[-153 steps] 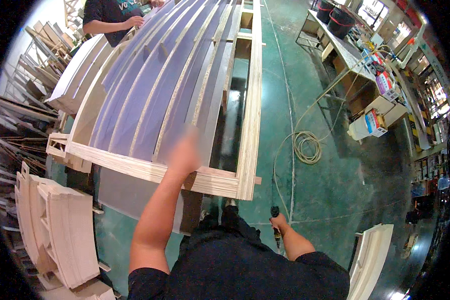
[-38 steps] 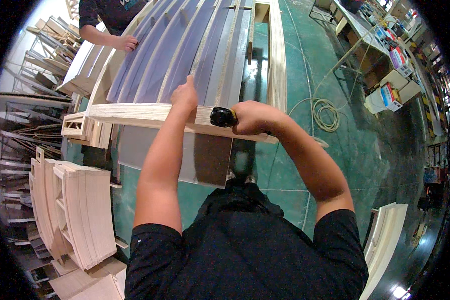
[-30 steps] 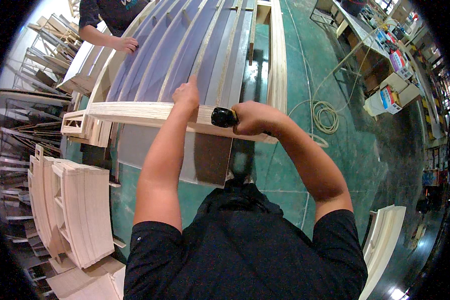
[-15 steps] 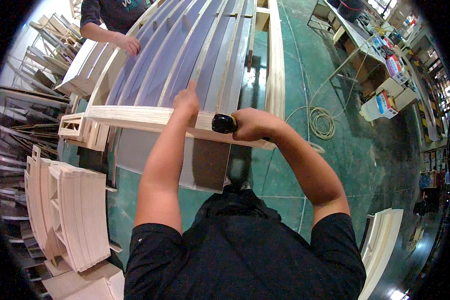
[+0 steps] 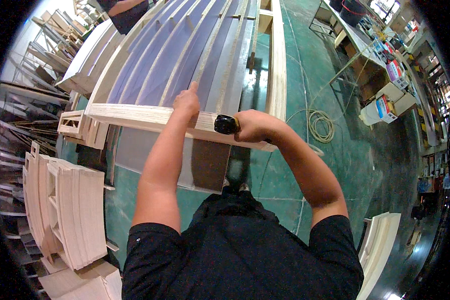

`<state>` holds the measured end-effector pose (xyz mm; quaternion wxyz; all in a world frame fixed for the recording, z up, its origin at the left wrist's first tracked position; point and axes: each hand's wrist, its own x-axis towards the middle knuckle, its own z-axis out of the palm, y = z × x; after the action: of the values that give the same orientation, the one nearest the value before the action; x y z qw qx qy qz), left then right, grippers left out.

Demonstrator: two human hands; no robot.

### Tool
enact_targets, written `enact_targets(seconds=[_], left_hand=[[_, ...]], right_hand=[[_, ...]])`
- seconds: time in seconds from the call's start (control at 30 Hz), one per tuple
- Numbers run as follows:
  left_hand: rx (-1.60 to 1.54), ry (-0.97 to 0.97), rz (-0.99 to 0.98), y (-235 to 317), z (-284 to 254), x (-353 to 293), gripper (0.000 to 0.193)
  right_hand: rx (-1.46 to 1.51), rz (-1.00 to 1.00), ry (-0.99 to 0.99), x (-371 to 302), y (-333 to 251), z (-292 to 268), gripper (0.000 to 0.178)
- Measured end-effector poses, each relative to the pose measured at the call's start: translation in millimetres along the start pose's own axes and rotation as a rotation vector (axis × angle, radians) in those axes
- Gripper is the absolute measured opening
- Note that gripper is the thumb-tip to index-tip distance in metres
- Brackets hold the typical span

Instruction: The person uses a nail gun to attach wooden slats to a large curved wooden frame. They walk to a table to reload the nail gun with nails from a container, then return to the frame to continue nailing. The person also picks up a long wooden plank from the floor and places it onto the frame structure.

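My left hand [image 5: 186, 104] is at the near rail [image 5: 145, 116] of a large wooden frame, closed over the lower end of a thin wooden slat [image 5: 205, 60]. One finger points up along the slat; the others are mostly hidden. Just right of it, over the same rail, my right hand [image 5: 255, 126] grips a hand tool [image 5: 226, 124] with a rounded black end and a touch of yellow. The tool's working end cannot be seen. Several curved slats run away from me across a bluish-grey panel [image 5: 147, 80] inside the frame.
A co-worker [image 5: 127, 15] stands at the far left side of the frame. Curved wooden pieces [image 5: 77, 210] are stacked at left, beside racks of boards. A coiled hose [image 5: 321, 125] lies on the green floor at right, near a cluttered workbench [image 5: 360, 37]. A pale grey board [image 5: 160, 155] lies below the frame.
The co-worker's hand has left the frame's left side, and the person has shifted up toward the picture's top edge. My hands stay nearly in place; the tool has tilted slightly.
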<state>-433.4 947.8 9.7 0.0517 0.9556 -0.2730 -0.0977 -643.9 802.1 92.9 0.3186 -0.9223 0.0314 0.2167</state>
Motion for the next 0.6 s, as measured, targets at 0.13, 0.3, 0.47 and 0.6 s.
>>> enact_targets(seconds=[0.13, 0.3, 0.47, 0.6], left_hand=[[-0.036, -0.02, 0.131, -14.1, -1.7, 3.8, 0.072], [0.08, -0.14, 0.355, -42.6, -26.7, -1.1, 0.103], [0.191, -0.042, 0.785, -88.1, -26.0, 18.4, 0.131], [0.152, -0.178, 0.946, -105.5, -29.3, 26.9, 0.145]], right_hand=[[0.018, -0.018, 0.049, 1.5, 2.2, 3.0, 0.032], [0.047, 0.015, 0.037, -1.0, -6.2, -1.7, 0.035], [0.102, 0.085, 0.021, 7.3, 2.7, -0.8, 0.038], [0.198, 0.15, -0.001, 8.7, -3.1, -10.5, 0.044]])
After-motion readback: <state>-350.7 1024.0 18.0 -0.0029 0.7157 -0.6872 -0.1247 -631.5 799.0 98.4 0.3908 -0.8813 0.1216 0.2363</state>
